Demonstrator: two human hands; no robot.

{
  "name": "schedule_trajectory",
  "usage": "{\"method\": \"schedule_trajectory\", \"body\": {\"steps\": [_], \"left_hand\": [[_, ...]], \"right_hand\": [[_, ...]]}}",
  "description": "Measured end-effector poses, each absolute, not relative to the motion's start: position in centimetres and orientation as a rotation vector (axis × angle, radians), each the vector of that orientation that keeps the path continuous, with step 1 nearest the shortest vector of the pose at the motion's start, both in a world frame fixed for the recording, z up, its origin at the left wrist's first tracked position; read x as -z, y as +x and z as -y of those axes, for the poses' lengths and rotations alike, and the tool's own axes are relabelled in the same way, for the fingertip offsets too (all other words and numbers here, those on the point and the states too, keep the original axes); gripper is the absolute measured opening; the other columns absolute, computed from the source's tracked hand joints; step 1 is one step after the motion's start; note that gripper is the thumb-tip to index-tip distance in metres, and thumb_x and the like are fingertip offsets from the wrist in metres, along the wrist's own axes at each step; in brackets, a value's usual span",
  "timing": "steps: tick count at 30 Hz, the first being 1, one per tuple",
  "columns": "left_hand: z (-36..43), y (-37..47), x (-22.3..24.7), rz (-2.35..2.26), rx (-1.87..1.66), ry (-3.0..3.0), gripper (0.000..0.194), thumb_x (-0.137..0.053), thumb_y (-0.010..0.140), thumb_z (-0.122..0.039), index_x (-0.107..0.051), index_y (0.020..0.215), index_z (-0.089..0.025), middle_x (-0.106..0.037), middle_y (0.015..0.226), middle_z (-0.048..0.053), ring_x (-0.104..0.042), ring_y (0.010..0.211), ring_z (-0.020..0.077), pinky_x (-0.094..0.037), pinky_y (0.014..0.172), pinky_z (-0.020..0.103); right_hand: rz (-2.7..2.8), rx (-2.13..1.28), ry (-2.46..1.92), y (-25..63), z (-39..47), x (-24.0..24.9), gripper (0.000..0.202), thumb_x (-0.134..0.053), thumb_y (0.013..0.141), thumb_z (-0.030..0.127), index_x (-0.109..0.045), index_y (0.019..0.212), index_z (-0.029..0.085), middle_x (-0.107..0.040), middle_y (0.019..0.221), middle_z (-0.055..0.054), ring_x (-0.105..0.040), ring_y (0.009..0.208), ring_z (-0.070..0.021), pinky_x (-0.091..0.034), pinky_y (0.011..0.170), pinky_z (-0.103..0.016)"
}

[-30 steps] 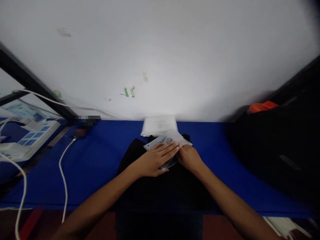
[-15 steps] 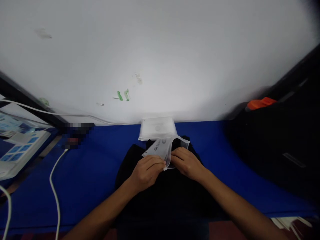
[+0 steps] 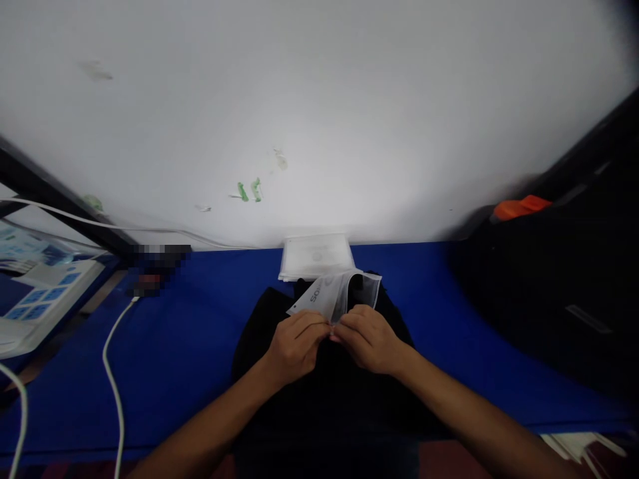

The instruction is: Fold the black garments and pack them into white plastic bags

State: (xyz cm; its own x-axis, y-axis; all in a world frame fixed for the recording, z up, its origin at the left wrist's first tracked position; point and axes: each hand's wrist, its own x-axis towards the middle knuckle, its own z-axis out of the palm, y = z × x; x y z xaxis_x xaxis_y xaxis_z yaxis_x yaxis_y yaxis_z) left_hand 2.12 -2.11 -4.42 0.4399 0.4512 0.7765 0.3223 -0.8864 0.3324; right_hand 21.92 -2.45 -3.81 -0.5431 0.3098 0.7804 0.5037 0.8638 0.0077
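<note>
A frosted plastic zip bag point(image 3: 319, 296) with dark lettering is held over black fabric point(image 3: 264, 313), its mouth partly gaping towards the right. My left hand point(image 3: 298, 342) pinches the bag's near edge. My right hand point(image 3: 370, 338) pinches the same edge just beside it, and the two hands' fingertips meet. The fingers hide that part of the edge. Just beyond the bag lies a stack of similar frosted bags point(image 3: 317, 256), against the wall.
A blue table surface point(image 3: 200, 332) spreads around the fabric. A large black bag point(image 3: 544, 299) with an orange item point(image 3: 522, 207) stands at right. On the left are a white cable point(image 3: 110, 372), a pixelated dark object point(image 3: 154, 266) and papers with blue labels point(image 3: 44, 299). A white wall point(image 3: 349, 120) rises behind.
My right hand has moved left and slightly down from the bag's mouth to its near edge, meeting my left fingertips. The bag's opening looks narrower near the hands.
</note>
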Motion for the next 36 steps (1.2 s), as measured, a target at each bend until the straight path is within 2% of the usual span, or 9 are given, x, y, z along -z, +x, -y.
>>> {"method": "schedule_trajectory", "body": {"steps": [12, 14, 17, 19, 23, 26, 28, 32, 36], "left_hand": [[0.4, -1.6, 1.5, -1.048, -1.917, 2.397, 0.006, -0.062, 0.091, -0.012, -0.061, 0.089, -0.018, -0.067, 0.079, 0.004, -0.064, 0.075, 0.0172, -0.055, 0.068, 0.031], [0.5, -1.2, 1.5, -0.950, -1.880, 2.355, 0.005, -0.061, 0.092, -0.015, -0.061, 0.089, -0.018, -0.066, 0.078, 0.004, -0.064, 0.073, 0.0167, -0.055, 0.066, 0.031], [1.5, 0.2, 2.2, -0.669, -1.735, 2.348, 0.007, -0.054, 0.096, -0.014, -0.060, 0.092, -0.017, -0.065, 0.079, 0.004, -0.064, 0.074, 0.0163, -0.055, 0.065, 0.030], [2.3, 1.0, 2.8, -0.494, -1.606, 2.412, 0.010, -0.052, 0.096, -0.010, -0.061, 0.095, -0.016, -0.067, 0.083, 0.006, -0.066, 0.078, 0.0169, -0.057, 0.069, 0.032], [3.1, 1.6, 3.4, -0.522, -1.570, 2.462, 0.018, -0.059, 0.089, -0.005, -0.061, 0.104, -0.015, -0.067, 0.092, 0.007, -0.065, 0.087, 0.0186, -0.057, 0.077, 0.036], [2.7, 1.3, 3.1, -0.761, -1.656, 2.428, 0.026, -0.064, 0.085, -0.006, -0.060, 0.108, -0.017, -0.065, 0.098, 0.008, -0.063, 0.093, 0.0204, -0.056, 0.080, 0.037], [2.2, 1.1, 3.1, -0.860, -1.592, 2.403, 0.023, -0.063, 0.086, -0.008, -0.060, 0.107, -0.018, -0.063, 0.101, 0.008, -0.062, 0.096, 0.0209, -0.056, 0.081, 0.037], [1.6, 1.0, 3.6, -0.964, -1.187, 2.424, 0.019, -0.059, 0.092, -0.017, -0.061, 0.110, -0.018, -0.063, 0.111, 0.010, -0.061, 0.104, 0.0224, -0.054, 0.091, 0.041], [1.5, 1.0, 4.1, -0.982, -0.738, 2.522, 0.033, -0.061, 0.092, -0.031, -0.060, 0.123, -0.020, -0.059, 0.132, 0.012, -0.053, 0.124, 0.0283, -0.045, 0.104, 0.050]], "right_hand": [[2.200, 0.382, -1.072, 29.4, -2.6, 3.9, 0.015, -0.049, 0.098, 0.017, -0.064, 0.100, 0.017, -0.066, 0.093, -0.009, -0.057, 0.088, -0.0229, -0.042, 0.082, -0.040], [2.244, 0.284, -1.065, 29.6, -2.6, 3.8, 0.017, -0.051, 0.097, 0.023, -0.062, 0.108, 0.016, -0.067, 0.100, -0.012, -0.057, 0.095, -0.0247, -0.044, 0.086, -0.043], [2.354, 0.195, -0.966, 28.0, -1.9, 3.7, 0.044, -0.058, 0.094, 0.037, -0.053, 0.130, 0.013, -0.062, 0.126, -0.018, -0.053, 0.117, -0.0299, -0.044, 0.097, -0.049], [2.439, 0.171, -0.831, 26.6, -1.3, 3.8, 0.044, -0.051, 0.098, 0.031, -0.049, 0.137, 0.013, -0.060, 0.134, -0.017, -0.051, 0.125, -0.0285, -0.044, 0.101, -0.049], [2.383, 0.161, -0.667, 26.5, -1.3, 4.1, 0.040, -0.033, 0.101, 0.019, -0.053, 0.136, 0.015, -0.067, 0.128, -0.014, -0.058, 0.123, -0.0235, -0.049, 0.098, -0.045], [2.185, 0.246, -0.862, 29.1, -2.2, 4.4, 0.039, -0.037, 0.098, 0.017, -0.058, 0.130, 0.016, -0.068, 0.124, -0.015, -0.061, 0.119, -0.0238, -0.050, 0.096, -0.044], [2.004, 0.348, -1.033, 31.1, -2.9, 4.6, 0.031, -0.043, 0.096, 0.017, -0.067, 0.114, 0.016, -0.074, 0.107, -0.014, -0.068, 0.104, -0.0237, -0.053, 0.088, -0.040], [1.557, 0.435, -1.288, 33.7, -4.0, 5.1, 0.029, -0.053, 0.096, 0.029, -0.068, 0.074, 0.016, -0.062, 0.059, -0.003, -0.061, 0.055, -0.0161, -0.048, 0.056, -0.027], [1.269, 0.417, -1.409, 35.0, -4.8, 5.7, 0.037, -0.051, 0.097, 0.037, -0.065, 0.069, 0.016, -0.056, 0.056, 0.000, -0.057, 0.052, -0.0154, -0.045, 0.052, -0.026]]}}
